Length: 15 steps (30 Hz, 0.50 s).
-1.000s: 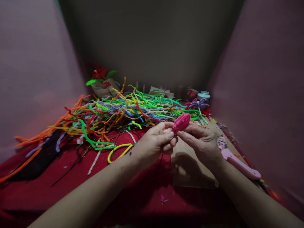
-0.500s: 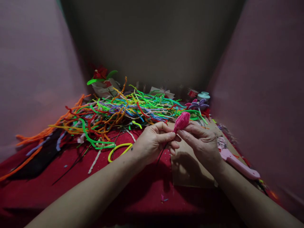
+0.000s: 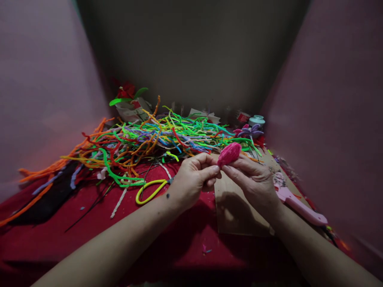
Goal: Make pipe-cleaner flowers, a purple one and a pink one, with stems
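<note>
Between my two hands is a fuzzy pink flower bud (image 3: 229, 154), tilted up to the right, that looks made of pipe cleaner. My left hand (image 3: 196, 177) pinches its narrow base between thumb and fingers. My right hand (image 3: 254, 179) is closed at the bud's lower right side, thumb and fingertips at the base. A brown board (image 3: 236, 211) lies below the hands. Left of my left wrist, yellow-handled pliers (image 3: 151, 192) rest on the red cloth (image 3: 179, 243), their head partly hidden.
A tangled heap of colourful pipe cleaners (image 3: 167, 137) spreads across the back. At the right lies a pink glue gun (image 3: 302, 209). Behind the hands are a purple flower (image 3: 251, 131) and a light blue jar (image 3: 256, 120). Thin dark wires (image 3: 89, 209) lie at the left.
The pink bud has tipped further to the right. The dark stem that showed beneath my left fingers is hidden now. My hands have barely shifted.
</note>
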{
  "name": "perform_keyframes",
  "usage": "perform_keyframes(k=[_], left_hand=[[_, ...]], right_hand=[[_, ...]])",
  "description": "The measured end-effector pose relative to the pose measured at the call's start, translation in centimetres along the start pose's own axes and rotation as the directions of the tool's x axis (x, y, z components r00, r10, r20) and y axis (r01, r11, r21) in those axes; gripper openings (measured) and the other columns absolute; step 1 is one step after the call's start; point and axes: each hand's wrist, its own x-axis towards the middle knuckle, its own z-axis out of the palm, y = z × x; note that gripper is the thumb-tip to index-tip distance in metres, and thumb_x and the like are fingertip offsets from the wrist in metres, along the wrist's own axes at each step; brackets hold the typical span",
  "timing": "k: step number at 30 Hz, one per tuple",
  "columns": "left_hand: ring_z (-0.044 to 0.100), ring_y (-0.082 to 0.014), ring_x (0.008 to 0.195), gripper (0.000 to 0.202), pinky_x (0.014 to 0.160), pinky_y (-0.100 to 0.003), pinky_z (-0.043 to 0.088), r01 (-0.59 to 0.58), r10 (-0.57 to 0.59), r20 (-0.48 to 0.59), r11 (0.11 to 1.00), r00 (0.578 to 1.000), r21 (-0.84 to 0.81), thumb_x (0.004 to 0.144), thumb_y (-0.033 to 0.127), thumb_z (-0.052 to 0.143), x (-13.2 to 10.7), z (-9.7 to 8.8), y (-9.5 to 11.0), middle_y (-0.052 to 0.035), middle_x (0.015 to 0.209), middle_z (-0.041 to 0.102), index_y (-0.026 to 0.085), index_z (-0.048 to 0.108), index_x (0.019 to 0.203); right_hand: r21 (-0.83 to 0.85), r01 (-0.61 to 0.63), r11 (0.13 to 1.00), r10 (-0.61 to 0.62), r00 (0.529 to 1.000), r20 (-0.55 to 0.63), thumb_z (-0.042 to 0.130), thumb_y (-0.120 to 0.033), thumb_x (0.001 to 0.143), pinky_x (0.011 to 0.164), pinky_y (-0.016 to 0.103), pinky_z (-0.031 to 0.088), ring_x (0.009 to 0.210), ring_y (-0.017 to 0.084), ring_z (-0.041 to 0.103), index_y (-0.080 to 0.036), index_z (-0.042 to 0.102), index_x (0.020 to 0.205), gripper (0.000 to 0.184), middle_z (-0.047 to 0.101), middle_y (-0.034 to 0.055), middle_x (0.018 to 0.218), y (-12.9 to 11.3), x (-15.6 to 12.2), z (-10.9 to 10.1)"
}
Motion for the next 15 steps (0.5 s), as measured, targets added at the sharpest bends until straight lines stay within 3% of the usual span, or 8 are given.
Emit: perform_keyframes(k=[8, 15], left_hand=[[0.036, -0.0011, 0.043, 0.012, 0.043, -0.015, 0.024, 0.051, -0.048, 0.029, 0.993, 0.998, -0.109, 0.074, 0.019, 0.066, 0.13, -0.12, -0.81, 0.002, 0.06, 0.055, 0.012, 0.056, 0.075], [0.038, -0.0014, 0.041, 0.013, 0.042, -0.015, 0.026, 0.026, -0.026, 0.003, 0.996, 1.0, -0.084, 0.07, 0.015, 0.066, 0.21, 0.05, -0.67, 0.0024, 0.057, 0.056, 0.012, 0.054, 0.069]], right_hand=[[-0.034, 0.025, 0.999, -0.023, 0.999, 0.047, 0.062, -0.024, 0.082, 0.079, 0.032, 0.047, 0.083, 0.018, 0.062, -0.025, 0.073, 0.079, 0.011, 0.069, 0.0004, 0.087, -0.11, 0.26, -0.34], [-0.087, -0.004, 0.996, 0.001, 0.999, -0.033, 0.064, -0.024, 0.08, 0.078, 0.033, 0.047, 0.081, 0.018, 0.062, -0.023, 0.072, 0.078, 0.008, 0.069, 0.0016, 0.084, 0.32, 0.01, 0.06]])
